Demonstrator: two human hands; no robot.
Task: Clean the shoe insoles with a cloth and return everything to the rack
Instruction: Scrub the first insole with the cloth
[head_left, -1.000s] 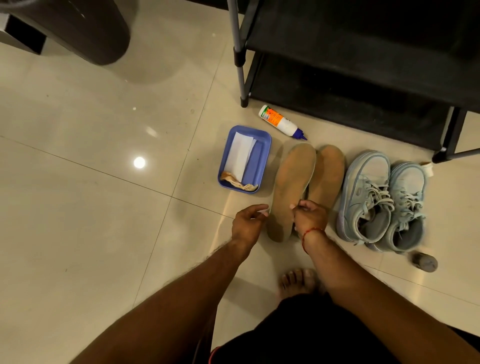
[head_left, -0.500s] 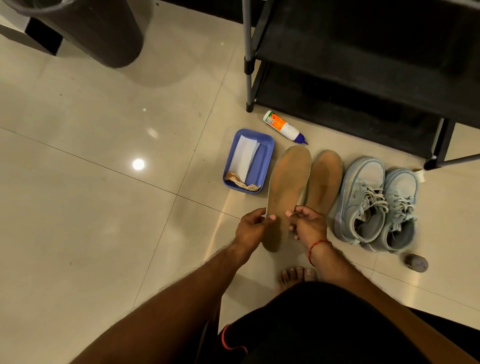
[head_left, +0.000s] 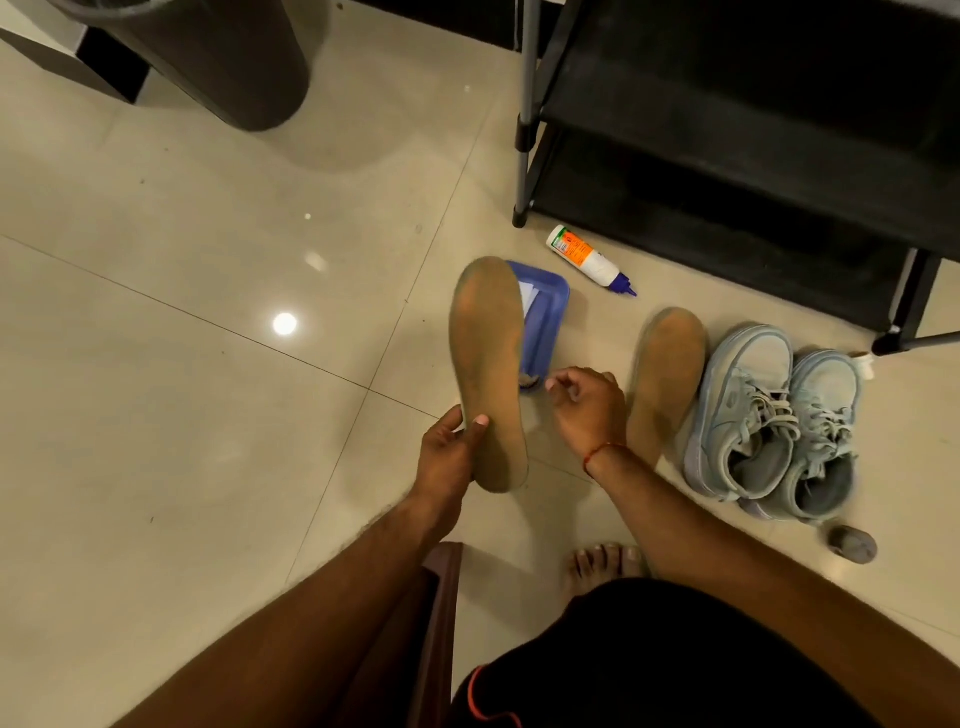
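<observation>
My left hand (head_left: 449, 457) grips the heel end of a tan insole (head_left: 485, 358) and holds it up off the floor, toe pointing away. My right hand (head_left: 587, 405) hovers just right of it, fingers loosely curled, holding nothing. The second tan insole (head_left: 662, 374) lies flat on the tiles beside a pair of pale blue sneakers (head_left: 769, 415). A blue tray (head_left: 545, 322) with a white cloth (head_left: 531, 296) in it is partly hidden behind the lifted insole.
A black shoe rack (head_left: 727, 130) stands at the upper right. A white bottle with an orange label (head_left: 587, 258) lies near its leg. A dark bin (head_left: 218, 57) is at the upper left. A small grey object (head_left: 852, 543) and my bare foot (head_left: 605, 564) rest on the tiles.
My left hand has lifted the left insole off the floor and swung it leftward over the tray. My right hand has let go of it.
</observation>
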